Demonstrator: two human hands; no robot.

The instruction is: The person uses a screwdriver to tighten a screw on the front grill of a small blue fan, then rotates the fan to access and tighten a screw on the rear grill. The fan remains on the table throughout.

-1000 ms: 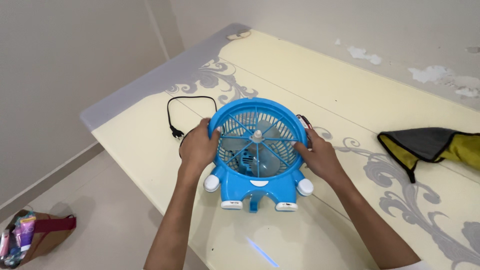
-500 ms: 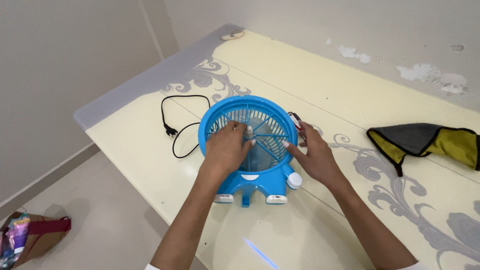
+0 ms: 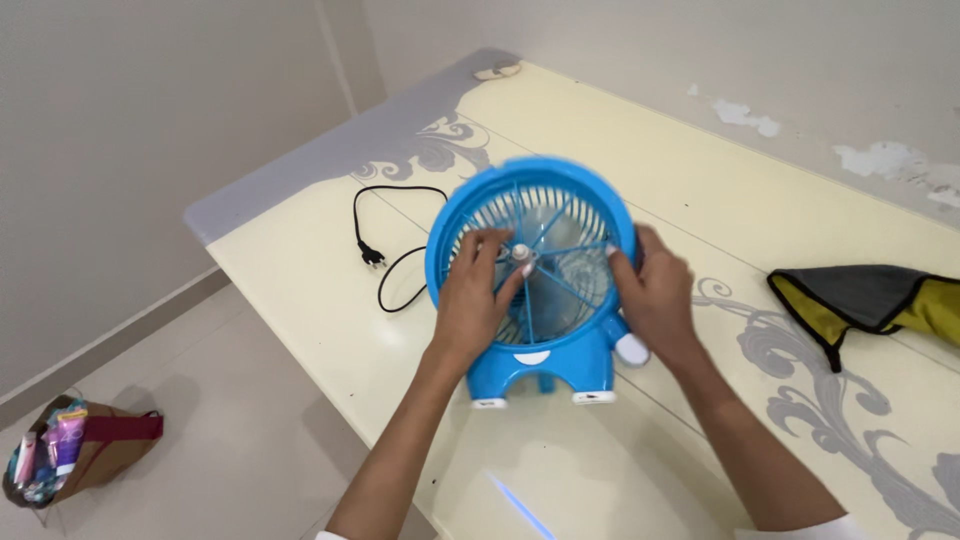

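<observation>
Lying flat – round blue fan (image 3: 545, 330) | white feet | ribbed grille | left hand (image 3: 470, 300) on hub

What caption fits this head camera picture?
Left hand on the grille centre and right hand on the rim of a blue fan lying on a cream table.

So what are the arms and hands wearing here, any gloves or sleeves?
No gloves: both hands, left hand and right hand, are bare, and the forearms are uncovered. The fingernails look pale or light-polished. A bit of white sleeve shows at the bottom edge by each upper arm. No watch, rings or bands can be seen.
</observation>
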